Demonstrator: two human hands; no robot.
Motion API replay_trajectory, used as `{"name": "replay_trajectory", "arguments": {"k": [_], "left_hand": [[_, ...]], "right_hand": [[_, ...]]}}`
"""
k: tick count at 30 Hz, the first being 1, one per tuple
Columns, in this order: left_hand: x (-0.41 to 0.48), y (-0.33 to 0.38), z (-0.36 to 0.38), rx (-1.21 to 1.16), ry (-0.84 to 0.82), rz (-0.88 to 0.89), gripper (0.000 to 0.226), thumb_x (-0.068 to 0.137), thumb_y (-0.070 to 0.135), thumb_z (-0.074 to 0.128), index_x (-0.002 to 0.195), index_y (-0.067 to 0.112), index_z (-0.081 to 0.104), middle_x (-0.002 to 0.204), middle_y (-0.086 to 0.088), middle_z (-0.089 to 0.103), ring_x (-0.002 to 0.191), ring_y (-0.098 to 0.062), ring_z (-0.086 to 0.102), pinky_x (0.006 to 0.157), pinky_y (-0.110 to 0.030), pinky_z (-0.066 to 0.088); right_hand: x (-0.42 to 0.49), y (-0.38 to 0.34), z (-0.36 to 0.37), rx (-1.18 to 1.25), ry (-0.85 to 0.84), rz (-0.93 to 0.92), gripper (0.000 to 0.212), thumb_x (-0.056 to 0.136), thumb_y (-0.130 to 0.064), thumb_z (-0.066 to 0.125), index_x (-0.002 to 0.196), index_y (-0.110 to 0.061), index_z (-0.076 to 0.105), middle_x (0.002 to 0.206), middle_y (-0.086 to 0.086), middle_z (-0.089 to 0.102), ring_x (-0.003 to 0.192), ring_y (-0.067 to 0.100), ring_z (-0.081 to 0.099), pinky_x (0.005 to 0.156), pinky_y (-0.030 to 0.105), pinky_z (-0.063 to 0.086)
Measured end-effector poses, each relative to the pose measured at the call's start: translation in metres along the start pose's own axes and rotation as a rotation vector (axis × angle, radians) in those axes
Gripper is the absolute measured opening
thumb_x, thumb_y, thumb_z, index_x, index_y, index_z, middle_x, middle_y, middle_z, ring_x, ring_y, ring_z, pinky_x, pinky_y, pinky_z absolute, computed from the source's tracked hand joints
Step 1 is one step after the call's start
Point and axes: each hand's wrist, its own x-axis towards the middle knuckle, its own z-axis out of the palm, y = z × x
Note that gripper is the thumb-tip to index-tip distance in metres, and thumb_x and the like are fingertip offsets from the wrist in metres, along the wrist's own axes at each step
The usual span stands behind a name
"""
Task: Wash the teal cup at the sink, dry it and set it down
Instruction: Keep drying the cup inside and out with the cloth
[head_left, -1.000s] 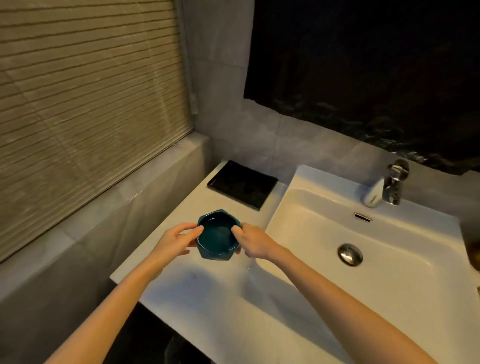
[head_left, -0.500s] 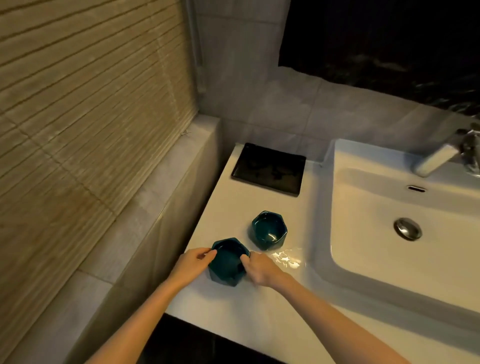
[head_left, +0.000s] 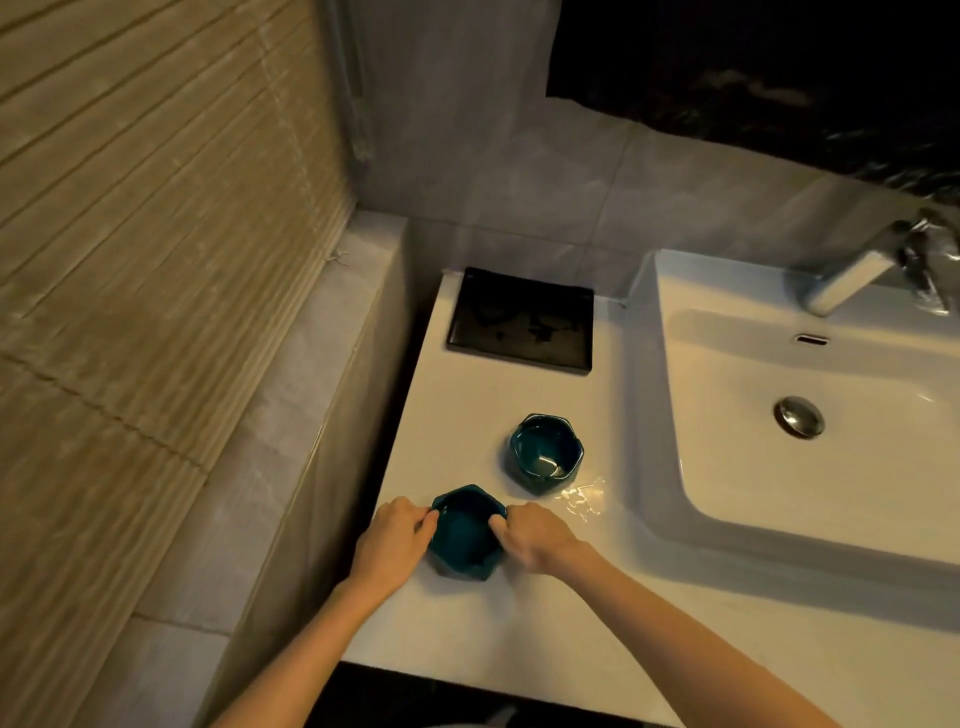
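A person's left hand (head_left: 392, 540) and right hand (head_left: 535, 538) are pinching, with curled fingers, opposite rims of a glossy teal hexagonal ceramic cup (head_left: 467, 535) on the white tabletop (head_left: 467, 405). A second teal cup (head_left: 545, 452) is standing apart at its one o'clock.

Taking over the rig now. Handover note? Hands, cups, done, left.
Hands: left grip and right grip each pinch the rim of the teal cup, low at the front edge of the counter.
A second teal cup stands behind it, a puddle beside it, left of the sink.
Done: cup out of the sink. Washing, drying: cannot tell.
Left: probably just release.
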Motion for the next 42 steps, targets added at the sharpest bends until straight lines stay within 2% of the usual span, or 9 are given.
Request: {"name": "replay_trajectory", "arguments": {"k": [6, 10, 13, 16, 21, 24, 28, 36, 42], "left_hand": [[0.001, 0.006, -0.003, 0.102, 0.010, 0.033, 0.045, 0.093, 0.035, 0.049, 0.053, 0.019, 0.035, 0.054, 0.005, 0.034, 0.054, -0.013, 0.034, 0.049, -0.026, 0.032], [0.007, 0.006, -0.006, 0.153, -0.033, -0.015, 0.038, 0.090, 0.039, 0.051, 0.059, 0.017, 0.052, 0.062, 0.001, 0.052, 0.068, -0.020, 0.053, 0.058, -0.033, 0.049], [0.019, 0.012, -0.010, 0.195, -0.020, -0.014, 0.033, 0.090, 0.045, 0.049, 0.107, 0.023, 0.066, 0.105, -0.001, 0.064, 0.106, -0.021, 0.055, 0.082, -0.036, 0.051], [0.036, 0.033, -0.011, 0.077, -0.022, 0.040, 0.044, 0.094, 0.041, 0.044, 0.134, 0.022, 0.048, 0.122, -0.001, 0.055, 0.118, -0.020, 0.043, 0.097, -0.034, 0.042], [0.074, 0.078, 0.000, -0.120, -0.161, 0.068, 0.045, 0.095, 0.037, 0.045, 0.136, 0.018, 0.046, 0.122, -0.002, 0.059, 0.118, -0.021, 0.048, 0.099, -0.035, 0.041], [0.090, 0.096, 0.011, -0.194, -0.271, 0.033, 0.035, 0.093, 0.033, 0.048, 0.123, 0.017, 0.057, 0.113, -0.004, 0.066, 0.106, -0.021, 0.059, 0.091, -0.035, 0.047], [0.102, 0.100, 0.022, -0.221, -0.255, -0.005, 0.027, 0.087, 0.027, 0.057, 0.112, 0.018, 0.062, 0.104, 0.000, 0.069, 0.098, -0.018, 0.062, 0.086, -0.032, 0.049], [0.102, 0.114, 0.011, -0.417, -0.129, 0.014, 0.057, 0.084, 0.017, 0.063, 0.138, 0.024, 0.044, 0.117, -0.003, 0.064, 0.104, -0.014, 0.061, 0.091, -0.028, 0.048], [0.109, 0.151, -0.016, -0.694, -0.294, 0.156, 0.067, 0.085, 0.008, 0.064, 0.137, 0.042, 0.039, 0.133, -0.003, 0.049, 0.122, -0.019, 0.050, 0.086, -0.037, 0.056]], "right_hand": [[0.001, 0.000, -0.006, 0.021, -0.005, 0.097, 0.036, 0.101, -0.037, 0.028, 0.084, -0.009, 0.044, 0.097, 0.020, 0.059, 0.087, 0.034, 0.055, 0.066, 0.034, 0.036], [0.002, 0.004, -0.005, 0.053, -0.040, 0.150, 0.036, 0.102, -0.037, 0.031, 0.087, -0.011, 0.050, 0.095, 0.018, 0.058, 0.095, 0.036, 0.060, 0.066, 0.034, 0.039], [-0.007, 0.019, -0.018, 0.209, -0.025, 0.244, 0.044, 0.100, -0.044, 0.036, 0.111, -0.008, 0.060, 0.089, 0.018, 0.066, 0.077, 0.030, 0.065, 0.066, 0.033, 0.050], [-0.012, 0.048, -0.035, 0.417, 0.145, 0.382, 0.054, 0.096, -0.059, 0.028, 0.082, -0.013, 0.053, 0.072, 0.015, 0.068, 0.055, 0.026, 0.064, 0.065, 0.034, 0.056], [0.002, 0.073, -0.052, 0.826, 0.261, 0.487, 0.041, 0.097, -0.039, 0.048, 0.115, -0.007, 0.030, 0.074, 0.015, 0.061, 0.046, 0.023, 0.055, 0.046, 0.031, 0.053], [0.012, 0.067, -0.059, 0.837, 0.181, 0.499, 0.026, 0.095, -0.025, 0.045, 0.113, -0.011, 0.033, 0.076, 0.012, 0.065, 0.052, 0.024, 0.060, 0.053, 0.034, 0.057], [0.021, 0.061, -0.063, 0.730, 0.183, 0.474, 0.013, 0.094, -0.013, 0.037, 0.106, -0.009, 0.032, 0.081, 0.010, 0.057, 0.048, 0.019, 0.056, 0.039, 0.022, 0.044], [0.019, 0.073, -0.060, 0.856, 0.354, 0.361, 0.018, 0.094, -0.012, 0.038, 0.110, -0.004, 0.039, 0.088, 0.023, 0.066, 0.065, 0.039, 0.068, 0.068, 0.050, 0.057], [-0.012, 0.083, -0.099, 0.997, 0.505, 0.221, 0.025, 0.096, -0.010, 0.042, 0.121, -0.013, 0.037, 0.105, 0.015, 0.061, 0.064, 0.026, 0.069, 0.056, 0.031, 0.059]]}}
